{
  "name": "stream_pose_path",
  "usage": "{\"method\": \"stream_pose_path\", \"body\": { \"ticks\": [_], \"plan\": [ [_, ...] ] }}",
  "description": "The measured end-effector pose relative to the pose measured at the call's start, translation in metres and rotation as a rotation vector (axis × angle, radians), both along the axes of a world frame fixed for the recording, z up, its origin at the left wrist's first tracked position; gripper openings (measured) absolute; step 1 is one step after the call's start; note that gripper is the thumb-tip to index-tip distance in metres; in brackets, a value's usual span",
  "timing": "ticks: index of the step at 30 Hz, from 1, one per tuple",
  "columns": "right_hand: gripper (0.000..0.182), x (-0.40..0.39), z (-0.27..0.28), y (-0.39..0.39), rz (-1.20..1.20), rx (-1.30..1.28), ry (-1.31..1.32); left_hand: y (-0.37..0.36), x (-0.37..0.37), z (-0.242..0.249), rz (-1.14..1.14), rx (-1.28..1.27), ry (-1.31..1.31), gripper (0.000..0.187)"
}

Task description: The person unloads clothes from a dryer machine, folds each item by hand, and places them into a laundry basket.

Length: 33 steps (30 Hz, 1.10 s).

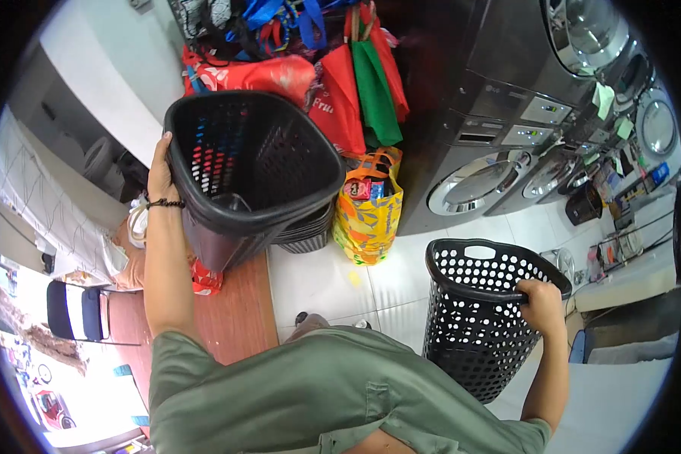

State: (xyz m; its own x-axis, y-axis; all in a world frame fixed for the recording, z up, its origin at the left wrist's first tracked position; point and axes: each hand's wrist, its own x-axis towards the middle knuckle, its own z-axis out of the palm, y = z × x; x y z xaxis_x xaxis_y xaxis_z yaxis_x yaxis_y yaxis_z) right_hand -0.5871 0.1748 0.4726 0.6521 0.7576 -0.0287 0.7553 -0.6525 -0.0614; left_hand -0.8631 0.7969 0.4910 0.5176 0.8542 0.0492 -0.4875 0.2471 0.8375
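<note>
My left hand, with a dark beaded bracelet at the wrist, grips the left rim of a large black basket. That basket stands upright over other stacked black baskets, and its inside looks empty. On the right, my right hand is closed round the rim of a second black basket with round holes. This one hangs beside my body, its open top facing up. Between the two baskets stands a yellow flowered bag with packets in it.
Stacked dark washing machines line the right side. Red bags and a green bag hang behind the baskets. A black chair is at the left, near a brown wooden surface. Another dark basket stands far right.
</note>
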Motion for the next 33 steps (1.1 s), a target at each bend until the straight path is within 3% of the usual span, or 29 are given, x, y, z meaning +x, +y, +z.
{"method": "stream_pose_path", "body": {
  "ticks": [3, 5, 9, 12, 14, 18, 19, 20, 21, 22, 26, 28, 30, 31, 33],
  "plan": [
    [0.022, -0.008, -0.015, -0.02, -0.093, -0.015, 0.022, 0.02, 0.036, -0.028, 0.055, -0.009, -0.057, 0.036],
    [0.017, -0.013, -0.028, -0.024, -0.155, -0.016, 0.024, 0.011, 0.062, -0.05, 0.23, -0.031, -0.096, 0.039],
    [0.017, -0.03, -0.06, -0.021, -0.273, 0.015, 0.024, 0.008, 0.097, -0.14, 0.327, -0.261, -0.242, 0.055],
    [0.023, -0.047, -0.079, -0.014, -0.35, 0.032, 0.029, 0.002, 0.109, -0.217, 0.346, -0.47, -0.002, 0.069],
    [0.024, -0.056, -0.08, -0.006, -0.425, 0.013, 0.055, 0.018, 0.114, -0.289, 0.415, -0.51, 0.237, 0.06],
    [0.024, -0.059, -0.085, 0.002, -0.511, 0.039, 0.032, 0.031, 0.129, -0.268, 0.504, -0.456, 0.416, 0.053],
    [0.024, -0.057, -0.086, 0.002, -0.541, 0.016, 0.041, 0.044, 0.128, -0.262, 0.422, -0.441, 0.431, 0.053],
    [0.024, -0.055, -0.087, 0.003, -0.57, -0.005, 0.051, 0.038, 0.125, -0.222, 0.382, -0.374, 0.527, 0.052],
    [0.024, -0.053, -0.089, 0.005, -0.589, 0.028, 0.038, 0.054, 0.121, -0.221, 0.32, -0.329, 0.467, 0.046],
    [0.025, -0.048, -0.094, 0.008, -0.575, 0.006, 0.065, 0.051, 0.115, -0.175, 0.237, -0.213, 0.277, 0.039],
    [0.032, -0.037, -0.12, 0.001, -0.478, 0.006, 0.043, 0.013, 0.06, -0.069, 0.217, -0.063, 0.228, 0.023],
    [0.029, -0.031, -0.14, -0.003, -0.432, -0.006, 0.058, 0.012, 0.006, -0.055, 0.111, -0.06, 0.123, 0.016],
    [0.026, -0.025, -0.162, -0.01, -0.407, -0.06, 0.07, -0.018, -0.027, -0.032, 0.203, -0.096, 0.151, 0.013],
    [0.026, -0.023, -0.178, -0.017, -0.384, -0.055, 0.084, -0.012, -0.065, -0.045, 0.099, -0.107, 0.118, 0.031],
    [0.028, -0.024, -0.185, -0.009, -0.339, -0.065, 0.139, -0.059, -0.089, -0.031, 0.199, -0.133, 0.125, 0.035]
  ]
}}
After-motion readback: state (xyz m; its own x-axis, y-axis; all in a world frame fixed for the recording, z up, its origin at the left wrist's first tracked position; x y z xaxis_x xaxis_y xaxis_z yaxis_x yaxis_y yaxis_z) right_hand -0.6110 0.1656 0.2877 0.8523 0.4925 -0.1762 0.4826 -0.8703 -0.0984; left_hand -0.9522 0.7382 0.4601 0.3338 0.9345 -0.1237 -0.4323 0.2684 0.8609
